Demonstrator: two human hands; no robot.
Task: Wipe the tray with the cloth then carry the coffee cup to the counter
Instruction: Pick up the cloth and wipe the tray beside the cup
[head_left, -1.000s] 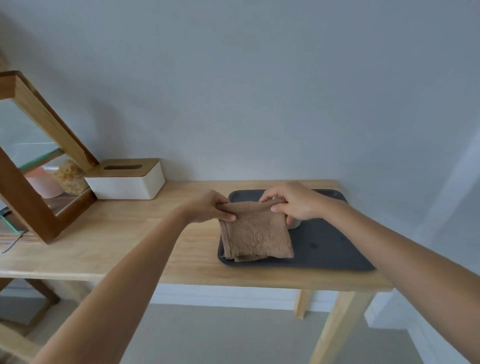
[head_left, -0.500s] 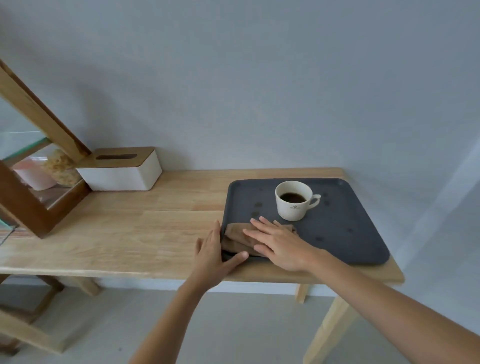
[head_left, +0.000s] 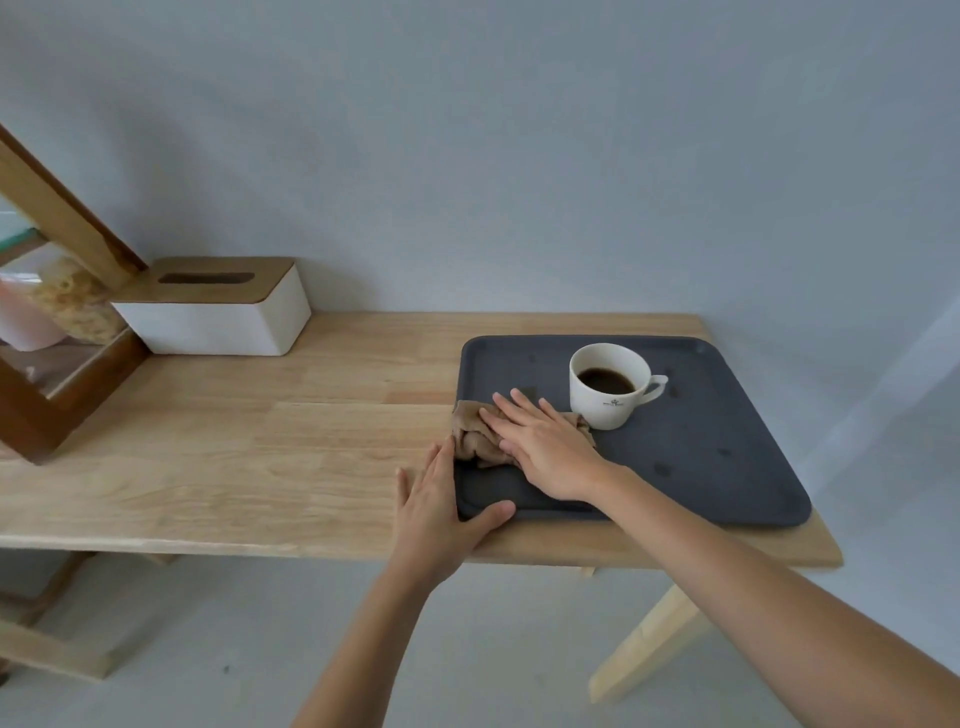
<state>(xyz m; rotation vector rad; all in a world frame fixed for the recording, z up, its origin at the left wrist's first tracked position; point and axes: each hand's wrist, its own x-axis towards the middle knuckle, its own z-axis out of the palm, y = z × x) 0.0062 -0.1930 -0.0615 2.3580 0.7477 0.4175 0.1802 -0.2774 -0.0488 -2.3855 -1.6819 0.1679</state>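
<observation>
A dark grey tray (head_left: 727, 457) lies on the right end of a wooden table (head_left: 260, 457). A white coffee cup (head_left: 609, 384) with dark coffee stands upright in the tray's far middle, handle to the right. A bunched brown cloth (head_left: 475, 436) lies on the tray's left part. My right hand (head_left: 545, 447) presses flat on the cloth, fingers spread, just left of the cup. My left hand (head_left: 439, 512) rests on the table at the tray's near left corner, thumb hooked over the rim. Small dark spots dot the tray.
A white tissue box (head_left: 218, 306) with a wooden lid stands at the back left. A slanted wooden frame (head_left: 57, 218) with glass and containers behind it fills the far left. The wall runs close behind the table. The table's front edge is near my arms.
The cloth was held up spread in both hands, then laid bunched on the tray. My right hand has slid it away from me along the tray's left side. My left hand now braces the corner.
</observation>
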